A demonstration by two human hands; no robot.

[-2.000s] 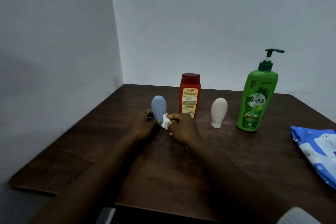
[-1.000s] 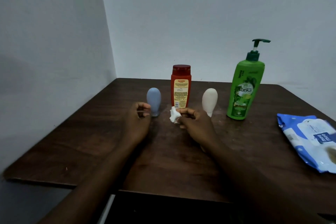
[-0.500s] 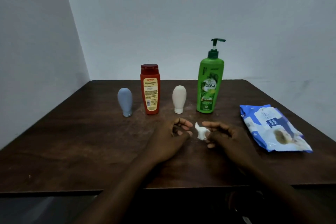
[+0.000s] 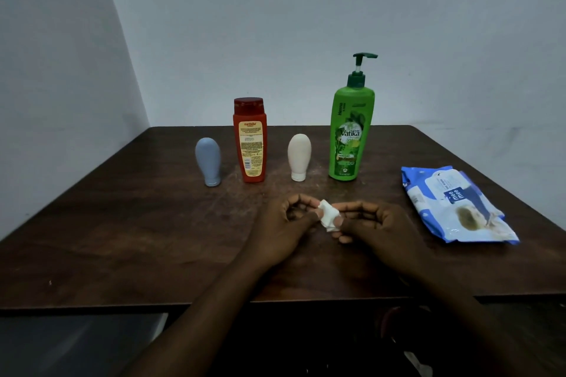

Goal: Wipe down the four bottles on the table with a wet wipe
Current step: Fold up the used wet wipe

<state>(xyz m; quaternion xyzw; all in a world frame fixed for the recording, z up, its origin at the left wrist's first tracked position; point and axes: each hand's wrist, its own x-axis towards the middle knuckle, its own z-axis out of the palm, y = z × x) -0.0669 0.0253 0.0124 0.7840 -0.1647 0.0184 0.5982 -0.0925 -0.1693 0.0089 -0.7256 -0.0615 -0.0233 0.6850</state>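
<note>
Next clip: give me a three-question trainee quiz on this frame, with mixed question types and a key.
1. True or false: the wet wipe is pinched between the left hand and the right hand.
2. Which bottle stands furthest left on the table?
A. green pump bottle
B. blue bottle
C. red bottle
3. Fill in: the wipes pack lies to the ____ of the cream bottle.

Key: 1 true; 2 B; 3 right
</note>
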